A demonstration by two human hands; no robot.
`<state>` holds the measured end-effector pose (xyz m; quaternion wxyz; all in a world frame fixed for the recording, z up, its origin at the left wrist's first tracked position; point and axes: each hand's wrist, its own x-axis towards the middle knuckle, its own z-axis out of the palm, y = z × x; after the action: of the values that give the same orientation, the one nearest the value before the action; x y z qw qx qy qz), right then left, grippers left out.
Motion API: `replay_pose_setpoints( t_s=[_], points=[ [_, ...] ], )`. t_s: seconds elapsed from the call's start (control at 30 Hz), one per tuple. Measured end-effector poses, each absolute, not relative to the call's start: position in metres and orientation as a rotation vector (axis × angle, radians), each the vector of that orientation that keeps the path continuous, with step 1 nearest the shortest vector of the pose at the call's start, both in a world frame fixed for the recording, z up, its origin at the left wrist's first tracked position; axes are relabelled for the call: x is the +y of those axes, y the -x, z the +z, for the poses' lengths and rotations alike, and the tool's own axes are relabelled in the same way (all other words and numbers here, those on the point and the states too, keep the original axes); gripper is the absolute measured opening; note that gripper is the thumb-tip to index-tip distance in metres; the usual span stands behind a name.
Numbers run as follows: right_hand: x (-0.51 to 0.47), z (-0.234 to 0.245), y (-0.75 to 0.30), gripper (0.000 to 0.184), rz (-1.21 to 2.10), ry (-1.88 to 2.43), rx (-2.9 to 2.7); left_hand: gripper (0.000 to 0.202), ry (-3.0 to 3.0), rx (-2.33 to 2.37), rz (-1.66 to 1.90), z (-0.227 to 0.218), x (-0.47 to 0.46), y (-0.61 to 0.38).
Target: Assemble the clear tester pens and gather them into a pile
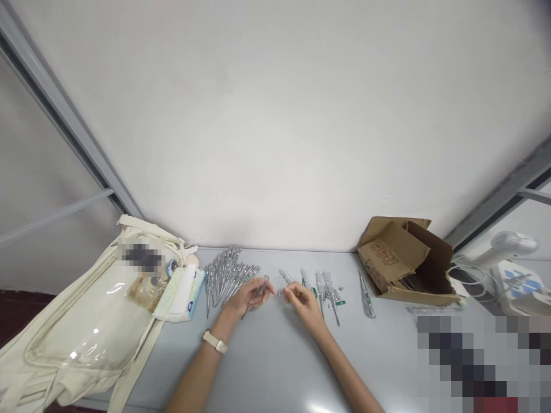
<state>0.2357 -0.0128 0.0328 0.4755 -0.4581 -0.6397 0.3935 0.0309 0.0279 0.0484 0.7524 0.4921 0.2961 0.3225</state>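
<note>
My left hand (251,296) is closed around a tester screwdriver (260,288) with a clear handle; its thin shaft points down and left. A little to the right, my right hand (300,300) pinches a small shiny piece (281,293), too small to name for certain. The two hands are apart. A fanned pile of similar screwdrivers (226,275) lies left of my left hand. Several more screwdrivers (328,287) with clear handles and green labels lie beyond and right of my right hand, with small round pieces (341,288) near them.
An open cardboard box (387,258) stands at the back right, with a single packaged screwdriver (367,297) left of it. A tissue pack (181,293) and a cream bag (81,321) lie at left. A white device with a cable (512,246) is far right.
</note>
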Motion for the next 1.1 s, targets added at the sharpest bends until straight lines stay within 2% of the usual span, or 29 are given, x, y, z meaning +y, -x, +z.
replay_pose_setpoints(
  t_s=[0.1,0.2,0.33,0.4,0.67,0.73,1.1],
  points=[
    [-0.022,0.029,-0.221,0.023,0.700,1.083,-1.861,0.046,-0.854,0.597,0.856,0.042,0.034,-0.025],
    [-0.029,0.025,-0.205,0.032,0.464,1.034,-2.118,0.039,-0.733,0.482,0.936,0.039,0.037,-0.022],
    [-0.028,0.020,-0.197,0.024,0.377,1.034,-2.214,0.037,-0.701,0.433,0.935,0.039,0.037,-0.023],
    [-0.025,0.017,-0.200,0.020,0.393,1.075,-2.179,0.039,-0.735,0.477,0.913,0.040,0.036,-0.025],
    [-0.016,0.016,-0.222,0.022,0.529,1.210,-1.741,0.042,-1.046,0.674,0.664,0.051,0.026,-0.038],
    [-0.015,0.020,-0.226,0.028,0.609,1.205,-1.612,0.042,-1.103,0.674,0.620,0.053,0.024,-0.040],
    [-0.006,0.025,-0.235,0.029,1.193,1.069,-1.113,0.045,-1.253,0.708,0.453,0.055,0.024,-0.041]
  ],
)
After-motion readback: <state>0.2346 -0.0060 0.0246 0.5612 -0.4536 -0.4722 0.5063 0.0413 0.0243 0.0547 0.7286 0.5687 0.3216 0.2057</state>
